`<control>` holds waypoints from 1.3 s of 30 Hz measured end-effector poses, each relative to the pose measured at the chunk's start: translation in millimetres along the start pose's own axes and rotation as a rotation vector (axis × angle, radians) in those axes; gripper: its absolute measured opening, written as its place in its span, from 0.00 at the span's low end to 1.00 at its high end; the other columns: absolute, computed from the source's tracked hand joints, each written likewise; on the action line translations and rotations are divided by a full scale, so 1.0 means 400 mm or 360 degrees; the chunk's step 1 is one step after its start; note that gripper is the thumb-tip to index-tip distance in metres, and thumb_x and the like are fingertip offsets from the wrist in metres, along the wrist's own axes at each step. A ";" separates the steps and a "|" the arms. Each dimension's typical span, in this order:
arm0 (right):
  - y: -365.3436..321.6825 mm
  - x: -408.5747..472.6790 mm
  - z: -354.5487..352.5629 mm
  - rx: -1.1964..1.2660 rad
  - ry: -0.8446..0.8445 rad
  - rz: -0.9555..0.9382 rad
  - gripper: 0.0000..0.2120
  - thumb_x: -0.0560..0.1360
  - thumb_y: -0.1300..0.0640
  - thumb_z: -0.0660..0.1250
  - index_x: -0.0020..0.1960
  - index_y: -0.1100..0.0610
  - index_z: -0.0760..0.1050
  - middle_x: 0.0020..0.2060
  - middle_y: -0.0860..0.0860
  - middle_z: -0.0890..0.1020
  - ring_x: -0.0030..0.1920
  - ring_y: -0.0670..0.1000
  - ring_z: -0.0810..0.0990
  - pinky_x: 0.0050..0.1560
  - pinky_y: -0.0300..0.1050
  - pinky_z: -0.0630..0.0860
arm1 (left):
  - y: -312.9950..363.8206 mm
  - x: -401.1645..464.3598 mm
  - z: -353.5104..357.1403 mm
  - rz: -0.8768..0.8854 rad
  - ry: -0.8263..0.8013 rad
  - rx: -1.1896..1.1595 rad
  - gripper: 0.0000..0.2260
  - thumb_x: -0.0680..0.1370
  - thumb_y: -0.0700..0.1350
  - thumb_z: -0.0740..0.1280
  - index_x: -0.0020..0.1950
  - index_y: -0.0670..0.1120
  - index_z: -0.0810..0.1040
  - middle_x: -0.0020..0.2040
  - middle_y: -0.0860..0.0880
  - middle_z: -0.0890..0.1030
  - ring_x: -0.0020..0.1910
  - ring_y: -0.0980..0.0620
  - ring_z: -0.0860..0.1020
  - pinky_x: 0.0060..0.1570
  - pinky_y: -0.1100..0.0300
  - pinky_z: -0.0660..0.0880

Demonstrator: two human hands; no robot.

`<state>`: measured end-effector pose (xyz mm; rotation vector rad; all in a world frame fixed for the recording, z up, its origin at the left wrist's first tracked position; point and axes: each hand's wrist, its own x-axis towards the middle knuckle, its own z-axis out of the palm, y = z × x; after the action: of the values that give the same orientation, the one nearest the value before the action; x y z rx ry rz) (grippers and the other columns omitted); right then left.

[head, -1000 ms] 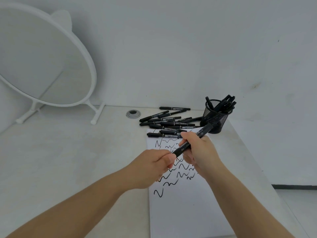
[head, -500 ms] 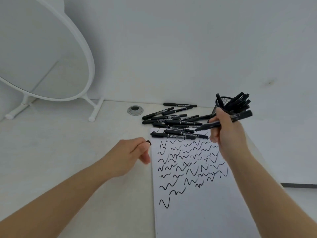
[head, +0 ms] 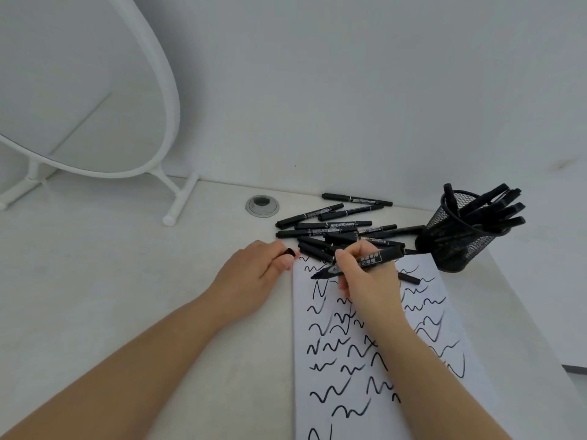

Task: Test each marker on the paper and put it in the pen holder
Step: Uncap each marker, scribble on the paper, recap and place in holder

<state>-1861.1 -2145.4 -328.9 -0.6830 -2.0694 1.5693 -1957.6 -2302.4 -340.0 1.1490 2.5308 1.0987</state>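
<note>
A round white mirror (head: 79,90) stands at the desk's (head: 111,281) back left corner, with a cable grommet (head: 262,205) to its right. The left hand (head: 251,281) rests at the paper's (head: 365,344) top left corner, fingers curled around a black cap (head: 289,251). Behind it, loose markers (head: 333,227) lie heaped at the paper's far edge. The right hand (head: 370,281) pinches an uncapped marker (head: 359,263) by the middle of its barrel; its long axis runs left to right, tip low toward the left on the scribbled paper, tail rising right beyond the knuckles. A mesh pen holder (head: 457,236) with markers in it leans near the desk's right edge.
</note>
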 end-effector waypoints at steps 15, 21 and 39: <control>0.008 -0.008 0.000 -0.0222 0.0137 -0.0305 0.10 0.70 0.55 0.69 0.32 0.51 0.72 0.27 0.46 0.78 0.28 0.45 0.74 0.31 0.38 0.71 | 0.001 -0.002 -0.001 -0.0043 0.0009 0.0011 0.14 0.80 0.51 0.55 0.50 0.43 0.76 0.42 0.45 0.78 0.45 0.48 0.73 0.49 0.48 0.70; -0.007 -0.019 -0.015 0.0249 0.0056 -0.0181 0.07 0.72 0.59 0.69 0.40 0.47 0.77 0.27 0.43 0.77 0.27 0.43 0.74 0.30 0.33 0.72 | 0.001 -0.006 -0.001 -0.0011 0.0103 -0.0134 0.04 0.76 0.50 0.65 0.45 0.51 0.76 0.36 0.58 0.76 0.33 0.63 0.71 0.36 0.64 0.66; -0.007 -0.026 -0.003 0.0432 -0.0258 -0.0090 0.06 0.72 0.57 0.64 0.37 0.55 0.76 0.23 0.49 0.76 0.24 0.47 0.72 0.25 0.39 0.68 | 0.000 -0.006 0.008 0.0033 0.0025 -0.0081 0.02 0.72 0.53 0.69 0.41 0.59 0.76 0.38 0.66 0.77 0.34 0.65 0.72 0.33 0.70 0.64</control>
<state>-1852.6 -2151.7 -326.4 -0.4081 -1.9144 1.8798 -1954.7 -2302.2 -342.9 1.1606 2.4932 1.1743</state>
